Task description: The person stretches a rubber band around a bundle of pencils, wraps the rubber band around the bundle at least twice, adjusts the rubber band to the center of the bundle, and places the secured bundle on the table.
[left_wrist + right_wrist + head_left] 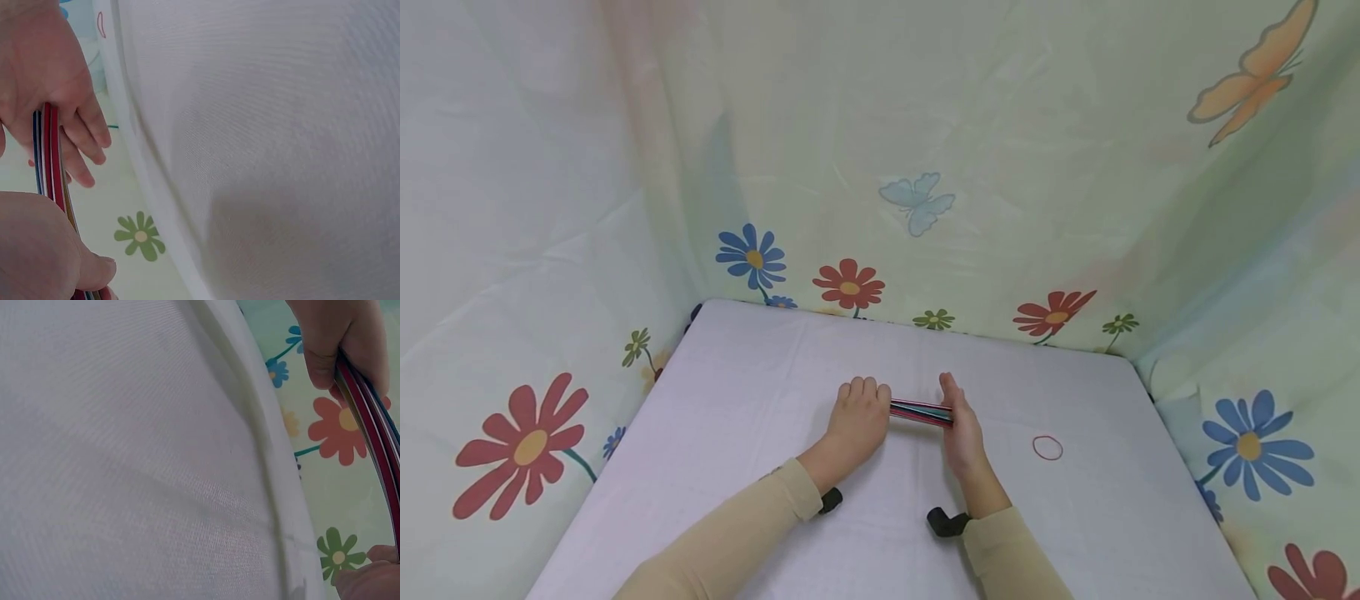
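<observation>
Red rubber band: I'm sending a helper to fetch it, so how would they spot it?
On the white-covered table, look right of the right hand. The red rubber band lies there, a thin closed loop, unlike the bundled sticks gripped in the left hand.

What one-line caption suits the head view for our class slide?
Left hand grips a bundle of coloured sticks, its end against the right hand; a red loop lies on the pale cloth.

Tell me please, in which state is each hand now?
Left hand: closed, holding the bundle of coloured sticks.
Right hand: open, palm against the bundle's end.
</observation>
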`<state>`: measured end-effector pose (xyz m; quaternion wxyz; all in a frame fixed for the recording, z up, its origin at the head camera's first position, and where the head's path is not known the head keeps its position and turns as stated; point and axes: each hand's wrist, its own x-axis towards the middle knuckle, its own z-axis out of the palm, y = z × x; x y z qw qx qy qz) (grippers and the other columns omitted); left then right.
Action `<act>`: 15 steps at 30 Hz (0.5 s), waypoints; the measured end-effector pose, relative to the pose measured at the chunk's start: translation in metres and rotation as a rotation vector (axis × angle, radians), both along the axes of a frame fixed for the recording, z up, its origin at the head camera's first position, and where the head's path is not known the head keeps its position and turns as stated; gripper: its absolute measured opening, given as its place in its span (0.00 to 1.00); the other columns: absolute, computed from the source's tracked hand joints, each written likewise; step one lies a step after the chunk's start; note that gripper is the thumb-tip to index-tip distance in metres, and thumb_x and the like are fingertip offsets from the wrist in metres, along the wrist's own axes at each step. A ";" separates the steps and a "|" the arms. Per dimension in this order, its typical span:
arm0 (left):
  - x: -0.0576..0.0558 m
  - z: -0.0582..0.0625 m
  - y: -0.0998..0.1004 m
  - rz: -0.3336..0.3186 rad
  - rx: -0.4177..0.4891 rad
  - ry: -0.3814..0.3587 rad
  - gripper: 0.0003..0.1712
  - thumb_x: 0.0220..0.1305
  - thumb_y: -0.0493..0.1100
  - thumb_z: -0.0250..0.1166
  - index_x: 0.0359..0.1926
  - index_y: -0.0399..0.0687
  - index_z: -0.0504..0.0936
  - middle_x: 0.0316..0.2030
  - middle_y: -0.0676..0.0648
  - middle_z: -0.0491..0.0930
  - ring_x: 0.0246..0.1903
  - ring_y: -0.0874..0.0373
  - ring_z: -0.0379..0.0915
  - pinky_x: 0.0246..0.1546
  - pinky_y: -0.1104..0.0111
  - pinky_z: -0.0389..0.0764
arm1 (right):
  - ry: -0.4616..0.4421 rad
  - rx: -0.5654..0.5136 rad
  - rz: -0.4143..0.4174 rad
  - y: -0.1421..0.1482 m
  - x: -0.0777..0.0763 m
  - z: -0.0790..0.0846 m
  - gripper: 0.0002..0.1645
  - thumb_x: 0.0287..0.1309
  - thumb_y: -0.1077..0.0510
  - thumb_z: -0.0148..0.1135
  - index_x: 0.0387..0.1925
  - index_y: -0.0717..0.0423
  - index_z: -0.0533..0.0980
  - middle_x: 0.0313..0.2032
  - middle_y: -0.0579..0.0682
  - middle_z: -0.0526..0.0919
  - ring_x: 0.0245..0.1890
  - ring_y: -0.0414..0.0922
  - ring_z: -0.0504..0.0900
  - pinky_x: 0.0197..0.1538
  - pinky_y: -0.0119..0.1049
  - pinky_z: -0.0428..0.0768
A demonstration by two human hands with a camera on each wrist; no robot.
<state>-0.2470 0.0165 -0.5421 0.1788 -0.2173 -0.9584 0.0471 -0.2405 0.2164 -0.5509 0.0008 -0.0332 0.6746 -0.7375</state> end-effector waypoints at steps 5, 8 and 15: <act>0.001 0.000 -0.002 -0.010 0.016 0.035 0.11 0.77 0.46 0.61 0.37 0.48 0.71 0.33 0.49 0.71 0.39 0.53 0.68 0.39 0.64 0.66 | 0.009 -0.038 0.036 0.000 0.002 0.002 0.44 0.86 0.37 0.25 0.86 0.60 0.40 0.87 0.62 0.43 0.89 0.54 0.31 0.87 0.55 0.32; 0.001 0.001 -0.004 -0.008 0.019 0.040 0.12 0.77 0.46 0.61 0.36 0.47 0.71 0.33 0.49 0.71 0.39 0.53 0.68 0.37 0.65 0.61 | 0.010 -0.064 0.054 -0.001 0.002 0.002 0.45 0.86 0.35 0.25 0.86 0.60 0.39 0.87 0.62 0.43 0.89 0.53 0.32 0.87 0.53 0.32; 0.001 0.001 -0.005 -0.004 0.003 0.034 0.11 0.79 0.46 0.58 0.37 0.49 0.72 0.34 0.49 0.72 0.39 0.54 0.68 0.36 0.66 0.55 | -0.003 -0.068 0.047 -0.002 0.000 -0.001 0.45 0.86 0.36 0.25 0.87 0.60 0.40 0.87 0.59 0.44 0.89 0.51 0.34 0.88 0.51 0.34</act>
